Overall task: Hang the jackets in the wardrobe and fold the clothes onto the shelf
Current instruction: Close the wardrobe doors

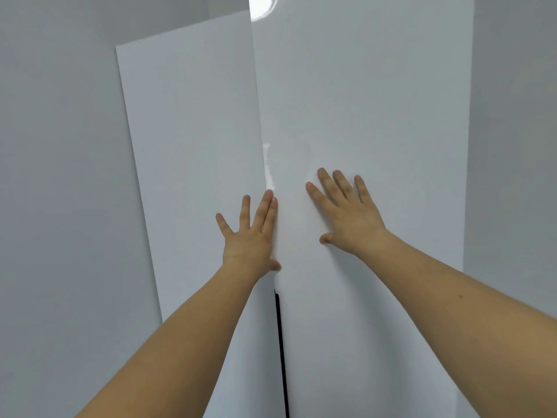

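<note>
White glossy wardrobe doors (346, 116) under both palms. My left hand (250, 236) lies flat, fingers spread, by the door's edge; my right hand (346, 212) flat just beside it. Pressing them shut, I judge. No jackets or clothes in sight.

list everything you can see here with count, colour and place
wardrobe doors: two, white, glossy, filling the centre; the left one stands a little out of line with the right one
dark gap: one, black, narrow, between the doors at the bottom
walls: pale grey, on the far left and far right
light: one, bright white, top edge, partly cut off
jackets, clothes, shelf: none in view
left hand: one, fingers straight, flat on the left door's edge
right hand: one, fingers spread, flat on the right door
</note>
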